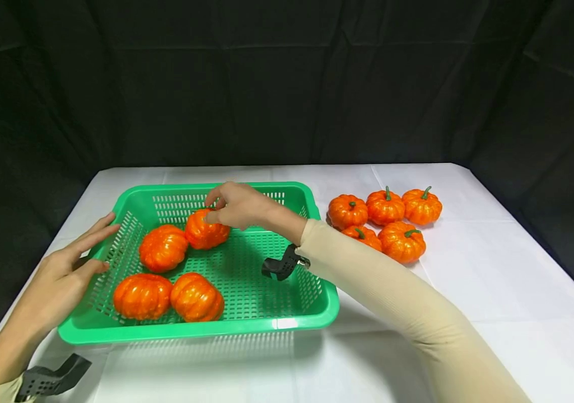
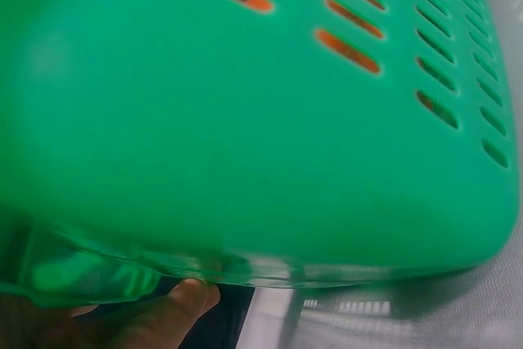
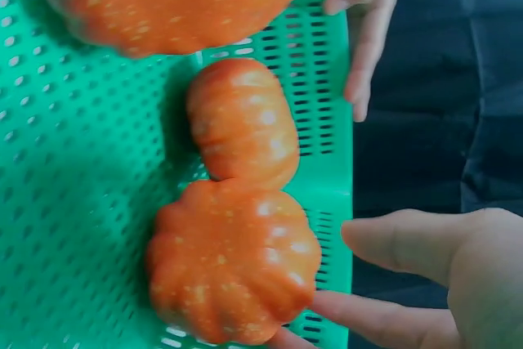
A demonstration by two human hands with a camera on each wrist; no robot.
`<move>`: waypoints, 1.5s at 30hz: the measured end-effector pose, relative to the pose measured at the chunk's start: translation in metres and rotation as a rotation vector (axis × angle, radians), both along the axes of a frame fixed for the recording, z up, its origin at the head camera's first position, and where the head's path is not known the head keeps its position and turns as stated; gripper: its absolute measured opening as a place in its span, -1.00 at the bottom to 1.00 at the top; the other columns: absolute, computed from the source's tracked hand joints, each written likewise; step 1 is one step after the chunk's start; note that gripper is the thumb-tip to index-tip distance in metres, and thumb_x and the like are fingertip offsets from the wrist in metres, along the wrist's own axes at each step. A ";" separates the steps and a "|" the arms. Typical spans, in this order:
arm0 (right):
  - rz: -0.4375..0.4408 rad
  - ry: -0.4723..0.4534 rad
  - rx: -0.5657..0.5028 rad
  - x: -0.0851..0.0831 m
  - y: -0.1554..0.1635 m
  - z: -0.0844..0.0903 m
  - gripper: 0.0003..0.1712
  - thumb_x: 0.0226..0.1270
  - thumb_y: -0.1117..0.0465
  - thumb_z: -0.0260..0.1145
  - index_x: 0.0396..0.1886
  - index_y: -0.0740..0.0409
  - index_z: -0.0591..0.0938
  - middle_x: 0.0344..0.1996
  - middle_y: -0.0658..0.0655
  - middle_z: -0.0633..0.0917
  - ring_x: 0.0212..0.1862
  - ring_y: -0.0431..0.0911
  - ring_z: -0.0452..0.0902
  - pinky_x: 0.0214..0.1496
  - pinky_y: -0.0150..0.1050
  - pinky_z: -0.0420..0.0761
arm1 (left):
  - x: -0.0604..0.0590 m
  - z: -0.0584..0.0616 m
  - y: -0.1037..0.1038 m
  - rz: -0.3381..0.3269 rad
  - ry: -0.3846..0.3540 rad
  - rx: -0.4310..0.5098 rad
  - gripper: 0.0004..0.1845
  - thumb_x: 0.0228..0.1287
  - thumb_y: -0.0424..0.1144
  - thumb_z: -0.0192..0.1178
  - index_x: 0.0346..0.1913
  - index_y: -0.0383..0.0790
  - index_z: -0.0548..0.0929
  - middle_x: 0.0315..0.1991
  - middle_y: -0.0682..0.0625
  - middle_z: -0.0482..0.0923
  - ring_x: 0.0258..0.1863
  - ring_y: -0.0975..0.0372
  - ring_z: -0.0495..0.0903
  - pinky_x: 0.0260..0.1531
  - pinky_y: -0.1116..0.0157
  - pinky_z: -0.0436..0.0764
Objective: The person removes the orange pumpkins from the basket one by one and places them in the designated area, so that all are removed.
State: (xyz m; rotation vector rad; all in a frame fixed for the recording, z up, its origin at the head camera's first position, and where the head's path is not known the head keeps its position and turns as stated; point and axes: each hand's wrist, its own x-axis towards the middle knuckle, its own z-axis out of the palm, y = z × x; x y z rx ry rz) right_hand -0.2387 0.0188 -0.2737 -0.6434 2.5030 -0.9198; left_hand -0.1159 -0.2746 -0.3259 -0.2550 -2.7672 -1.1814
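My right hand [image 1: 241, 206] reaches into the far side of a green plastic basket [image 1: 201, 331], over a small orange pumpkin [image 1: 205, 232]. In the right wrist view its thumb [image 3: 396, 239] stands apart from that pumpkin [image 3: 233, 271], while fingertips lie right at the pumpkin's edge. Several pumpkins lie in the basket's left half, including one beside it [image 1: 163, 249] and two near the front wall [image 1: 143, 296]. My left hand [image 1: 62, 280] lies over the basket's left rim with fingers extended. In the left wrist view, a fingertip [image 2: 192, 293] shows beneath the rim.
On the white-covered table [image 1: 493, 268], right of the basket, several more orange pumpkins [image 1: 402, 243] with green stems sit grouped together. A black cloth backdrop [image 1: 276, 89] rises behind the table. My right sleeve [image 1: 392, 296] crosses over the basket's right rim.
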 end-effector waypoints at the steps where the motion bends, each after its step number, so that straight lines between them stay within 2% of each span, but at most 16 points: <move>1: 0.012 0.016 0.022 0.000 -0.001 -0.001 -0.46 0.48 0.07 0.39 0.37 0.14 0.60 0.22 0.17 0.61 -0.02 0.00 0.63 -0.13 -0.19 0.68 | 0.000 0.000 0.000 0.002 -0.001 -0.002 -0.38 0.48 -0.45 0.00 0.58 -0.26 0.32 0.66 0.02 0.00 0.55 -0.26 0.05 0.30 -0.44 0.16; 3: 0.040 0.054 0.045 0.000 -0.002 -0.002 -0.53 0.47 0.04 0.40 0.29 0.10 0.65 0.15 0.11 0.63 -0.01 -0.03 0.59 -0.11 -0.24 0.65 | 0.000 0.000 0.000 0.005 -0.004 -0.001 -0.38 0.49 -0.45 0.00 0.58 -0.26 0.32 0.66 0.03 0.00 0.54 -0.28 0.07 0.31 -0.44 0.15; 5: 0.060 0.093 0.056 0.000 -0.002 -0.004 -0.64 0.44 0.01 0.43 0.11 0.05 0.71 -0.01 0.05 0.66 -0.09 -0.10 0.54 -0.17 -0.30 0.58 | 0.000 0.000 -0.001 0.003 -0.003 0.001 -0.38 0.49 -0.45 0.00 0.58 -0.25 0.32 0.66 0.04 0.01 0.53 -0.28 0.09 0.31 -0.43 0.16; 7: 0.086 0.113 0.068 0.001 -0.002 -0.006 -0.71 0.39 -0.02 0.47 -0.06 0.03 0.69 -0.14 0.01 0.64 -0.21 -0.12 0.50 -0.25 -0.30 0.53 | 0.000 -0.001 -0.002 0.001 0.000 0.002 -0.38 0.49 -0.46 0.00 0.58 -0.25 0.32 0.66 0.04 0.01 0.53 -0.28 0.11 0.31 -0.42 0.17; 9: 0.125 0.107 0.101 0.001 -0.002 -0.009 -0.68 0.32 -0.05 0.53 -0.15 0.02 0.64 -0.20 -0.01 0.61 -0.28 -0.13 0.45 -0.31 -0.30 0.48 | 0.000 -0.001 -0.002 -0.002 0.002 0.004 -0.38 0.49 -0.46 0.00 0.58 -0.25 0.32 0.66 0.04 0.01 0.53 -0.28 0.11 0.30 -0.42 0.17; 11: 0.165 0.098 0.150 0.000 -0.002 -0.012 -0.59 0.24 -0.04 0.59 -0.11 0.02 0.60 -0.15 -0.02 0.61 -0.22 -0.15 0.45 -0.26 -0.32 0.49 | 0.000 -0.001 -0.002 -0.002 0.001 0.004 -0.38 0.50 -0.46 0.00 0.59 -0.26 0.32 0.66 0.04 0.00 0.53 -0.27 0.09 0.31 -0.42 0.16; 15: 0.246 0.075 0.229 0.000 -0.002 -0.015 -0.36 0.12 -0.02 0.67 0.12 0.03 0.56 0.10 -0.03 0.60 -0.03 -0.13 0.47 -0.06 -0.33 0.56 | 0.000 -0.001 -0.001 -0.002 0.000 0.005 -0.38 0.50 -0.46 -0.01 0.59 -0.27 0.31 0.66 0.03 -0.01 0.55 -0.27 0.05 0.32 -0.43 0.14; 18: 0.309 0.069 0.269 0.000 -0.001 -0.016 -0.21 0.13 -0.04 0.67 0.29 0.07 0.53 0.14 -0.01 0.59 0.02 -0.12 0.47 0.02 -0.32 0.55 | 0.000 -0.001 0.000 -0.003 0.001 0.007 -0.38 0.50 -0.46 -0.01 0.58 -0.28 0.31 0.66 0.02 -0.02 0.55 -0.28 0.04 0.32 -0.44 0.13; 23: 0.397 0.062 0.298 0.000 0.000 -0.018 -0.16 0.30 -0.10 0.53 0.47 0.13 0.45 0.25 0.03 0.57 0.18 -0.11 0.47 0.20 -0.29 0.51 | 0.000 -0.001 0.000 -0.008 0.004 0.009 -0.38 0.50 -0.47 -0.02 0.58 -0.30 0.30 0.66 0.02 -0.02 0.55 -0.28 0.03 0.29 -0.46 0.15; 26: 0.451 0.061 0.304 0.000 0.000 -0.020 -0.17 0.45 -0.10 0.39 0.57 0.12 0.36 0.42 0.06 0.49 0.36 -0.08 0.39 0.39 -0.24 0.39 | 0.001 -0.002 -0.001 -0.007 0.007 0.006 -0.38 0.50 -0.47 -0.02 0.58 -0.29 0.30 0.66 0.01 -0.02 0.55 -0.28 0.04 0.28 -0.46 0.17; 29: 0.490 0.046 0.309 0.000 0.000 -0.021 -0.16 0.50 -0.10 0.33 0.62 0.08 0.29 0.52 0.07 0.39 0.47 -0.06 0.27 0.49 -0.21 0.27 | 0.001 -0.003 -0.001 -0.007 0.010 0.002 -0.38 0.50 -0.47 -0.02 0.58 -0.29 0.30 0.66 0.01 -0.01 0.55 -0.28 0.04 0.27 -0.46 0.18; 32: 0.509 0.026 0.318 0.000 0.000 -0.021 -0.06 0.39 -0.08 0.44 0.64 0.07 0.26 0.53 0.05 0.36 0.47 -0.08 0.27 0.46 -0.25 0.29 | 0.001 -0.003 -0.001 -0.007 0.012 0.002 -0.39 0.50 -0.47 -0.02 0.58 -0.29 0.30 0.66 0.01 -0.01 0.56 -0.26 0.03 0.28 -0.45 0.17; 35: 0.505 0.015 0.305 0.000 0.000 -0.021 0.00 0.23 -0.03 0.58 0.60 0.04 0.33 0.44 0.01 0.45 0.35 -0.13 0.37 0.34 -0.30 0.42 | 0.001 -0.003 -0.001 -0.008 0.011 0.003 -0.39 0.50 -0.47 -0.02 0.58 -0.29 0.30 0.66 0.01 -0.01 0.56 -0.25 0.03 0.29 -0.44 0.16; 40: 0.471 0.043 0.164 -0.001 0.003 -0.021 -0.12 0.11 0.07 0.66 0.42 0.06 0.48 0.11 -0.03 0.61 0.05 -0.13 0.53 0.07 -0.34 0.58 | 0.000 -0.002 -0.001 -0.008 0.010 0.005 -0.39 0.50 -0.46 -0.02 0.58 -0.29 0.30 0.66 0.02 -0.02 0.56 -0.25 0.02 0.30 -0.44 0.14; 45: 0.440 0.080 0.071 0.000 0.007 -0.020 -0.14 0.08 0.10 0.66 0.39 0.10 0.51 0.08 -0.02 0.61 0.02 -0.11 0.53 0.04 -0.35 0.58 | 0.000 -0.002 0.000 -0.010 0.010 0.002 -0.39 0.50 -0.47 -0.01 0.58 -0.30 0.31 0.66 0.01 -0.01 0.56 -0.25 0.03 0.29 -0.45 0.16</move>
